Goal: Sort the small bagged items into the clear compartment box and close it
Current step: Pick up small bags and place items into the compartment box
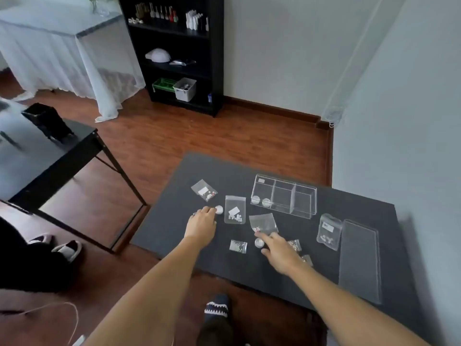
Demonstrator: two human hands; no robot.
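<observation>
As bag labels blur, left hand [202, 219] — right hand [279, 253]

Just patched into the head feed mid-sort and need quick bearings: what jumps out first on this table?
Both bare hands are out over the dark table: the left hand reaches a small white round pot, the right hand another round pot. Behind them the clear compartment box stands open with two round pots in its left compartment. Small clear bags lie scattered in front, and the flat clear lid lies at the right.
</observation>
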